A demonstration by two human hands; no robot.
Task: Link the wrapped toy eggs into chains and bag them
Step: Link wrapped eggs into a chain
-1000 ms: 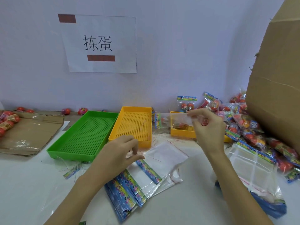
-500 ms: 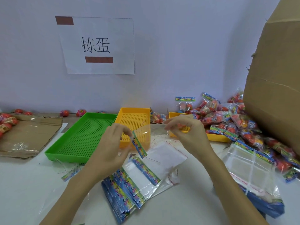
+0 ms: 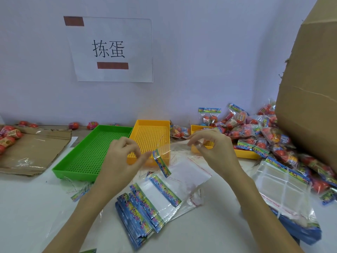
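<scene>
Head view, so everything is seen from above the hands: a clear bag (image 3: pixel 164 152) with a colourful header strip is held up over the near edge of the yellow tray (image 3: pixel 151 137), pinched at its header end by the left hand (image 3: pixel 120 161) and at the other end by the right hand (image 3: pixel 213 148), thumb and fingertips closed on the film on both sides. No egg is seen in it yet. The wrapped toy eggs (image 3: pixel 255 132) are piled far right, against the cardboard box (image 3: pixel 310 106), with a few loose ones far left by the wall. Probably the bag is being opened, and that's where it could go sideways: thin film is easily stuck to itself, so the mouth may not be parted, or the header could be slipped out of the pinch and dropped onto the stack of empty bags (image 3: pixel 145 207) below. Room-wise, the middle is crowded with bags, the green tray (image 3: pixel 87 156) is sat just left, and open white table (image 3: pixel 27 207) is left at near left only.
</scene>
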